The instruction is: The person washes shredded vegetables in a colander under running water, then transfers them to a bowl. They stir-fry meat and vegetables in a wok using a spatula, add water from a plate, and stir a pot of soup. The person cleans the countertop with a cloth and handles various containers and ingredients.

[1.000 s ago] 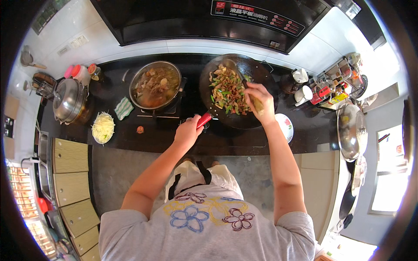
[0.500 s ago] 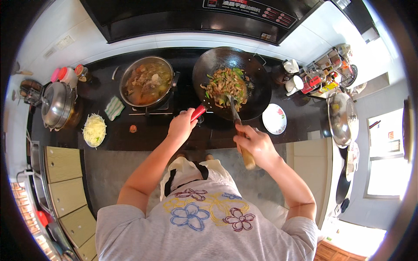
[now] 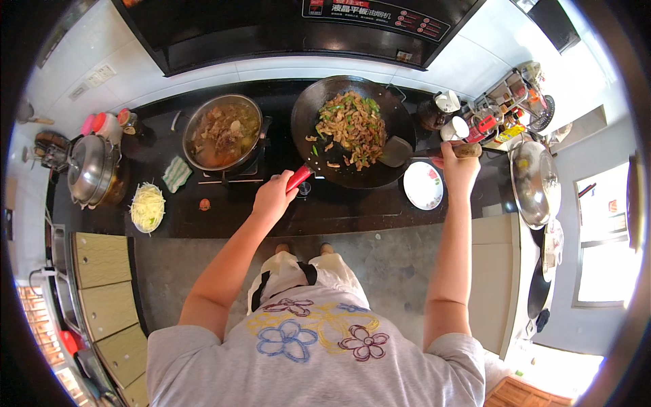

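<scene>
The wok (image 3: pixel 399 117) is dark metal, its red handle (image 3: pixel 298 178) glossy. The spatula (image 3: pixel 397 152) pairs dull metal with a wooden grip (image 3: pixel 468 150). The counter (image 3: pixel 352 209) is polished, the plate (image 3: pixel 422 187) glossy, the towel (image 3: pixel 177 174) matt cloth.

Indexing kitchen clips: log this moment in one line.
wok: chopped food; left hand: gripping red handle; right hand: holding spatula, blade over wok; nearby: white plate

from afar i count two hands (image 3: pixel 272 195), one red-handled wok (image 3: pixel 393 117), one spatula (image 3: pixel 397 152), one soup pan (image 3: pixel 218 169), one cloth (image 3: pixel 177 174), two white cups (image 3: pixel 455 129).
</scene>
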The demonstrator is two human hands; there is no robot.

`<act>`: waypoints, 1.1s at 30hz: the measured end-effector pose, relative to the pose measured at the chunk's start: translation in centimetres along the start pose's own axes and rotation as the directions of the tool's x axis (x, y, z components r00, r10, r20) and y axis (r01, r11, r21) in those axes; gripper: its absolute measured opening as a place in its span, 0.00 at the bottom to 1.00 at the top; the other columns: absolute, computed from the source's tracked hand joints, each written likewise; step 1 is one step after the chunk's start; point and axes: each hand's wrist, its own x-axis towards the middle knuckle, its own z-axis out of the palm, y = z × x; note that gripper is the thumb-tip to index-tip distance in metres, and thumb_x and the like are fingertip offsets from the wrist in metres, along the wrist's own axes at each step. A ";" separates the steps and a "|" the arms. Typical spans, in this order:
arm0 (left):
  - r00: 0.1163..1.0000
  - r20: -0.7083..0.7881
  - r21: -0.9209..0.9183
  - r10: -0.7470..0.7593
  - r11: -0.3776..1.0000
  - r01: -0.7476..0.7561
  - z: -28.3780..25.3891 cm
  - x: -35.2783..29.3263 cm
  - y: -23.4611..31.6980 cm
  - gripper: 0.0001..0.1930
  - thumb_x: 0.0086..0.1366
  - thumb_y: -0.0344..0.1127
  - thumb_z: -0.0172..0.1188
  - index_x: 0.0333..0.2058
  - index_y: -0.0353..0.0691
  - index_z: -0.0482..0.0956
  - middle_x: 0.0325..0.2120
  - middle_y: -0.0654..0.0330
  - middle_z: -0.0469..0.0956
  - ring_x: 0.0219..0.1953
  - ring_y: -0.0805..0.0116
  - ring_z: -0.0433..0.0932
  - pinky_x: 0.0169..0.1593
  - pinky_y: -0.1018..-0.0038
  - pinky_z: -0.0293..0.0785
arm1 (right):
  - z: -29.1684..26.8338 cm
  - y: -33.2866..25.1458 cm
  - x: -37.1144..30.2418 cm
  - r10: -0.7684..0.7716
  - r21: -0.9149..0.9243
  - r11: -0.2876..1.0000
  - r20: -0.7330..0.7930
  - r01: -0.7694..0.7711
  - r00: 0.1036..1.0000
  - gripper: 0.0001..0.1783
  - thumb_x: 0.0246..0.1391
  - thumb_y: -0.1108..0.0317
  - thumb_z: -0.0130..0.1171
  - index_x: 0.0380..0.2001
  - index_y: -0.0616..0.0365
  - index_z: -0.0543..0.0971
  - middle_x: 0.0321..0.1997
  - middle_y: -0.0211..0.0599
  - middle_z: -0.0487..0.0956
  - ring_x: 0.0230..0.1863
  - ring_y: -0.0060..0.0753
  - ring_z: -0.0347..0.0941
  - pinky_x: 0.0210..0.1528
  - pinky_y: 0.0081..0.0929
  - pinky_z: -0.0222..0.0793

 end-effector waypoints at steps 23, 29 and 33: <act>0.997 -0.056 -0.027 0.050 0.998 -0.052 0.7 -0.2 0.0 0.20 0.58 0.39 0.64 0.47 0.44 0.69 0.33 0.50 0.77 0.34 0.49 0.79 0.36 0.59 0.75 | -3.1 -5.9 -11.7 -0.582 0.105 0.630 0.720 0.769 0.378 0.15 0.36 0.75 0.63 0.34 0.58 0.80 0.50 0.46 0.76 0.38 0.43 0.80 0.37 0.32 0.79; 0.999 -0.036 -0.025 0.039 0.999 -0.040 0.7 0.3 0.7 0.21 0.58 0.39 0.65 0.47 0.44 0.69 0.34 0.51 0.77 0.34 0.49 0.79 0.37 0.60 0.75 | 2.2 0.9 -10.5 -0.594 -0.016 0.628 0.636 0.778 0.493 0.14 0.39 0.77 0.59 0.35 0.59 0.79 0.50 0.45 0.77 0.44 0.44 0.78 0.42 0.33 0.77; 0.999 -0.049 -0.021 0.024 0.999 -0.025 0.7 0.0 0.3 0.20 0.58 0.40 0.64 0.47 0.44 0.70 0.34 0.51 0.77 0.34 0.49 0.79 0.37 0.60 0.75 | 2.4 1.9 -9.6 -0.595 -0.060 0.709 0.484 0.702 0.642 0.17 0.38 0.77 0.60 0.37 0.57 0.80 0.52 0.44 0.76 0.45 0.46 0.78 0.44 0.33 0.77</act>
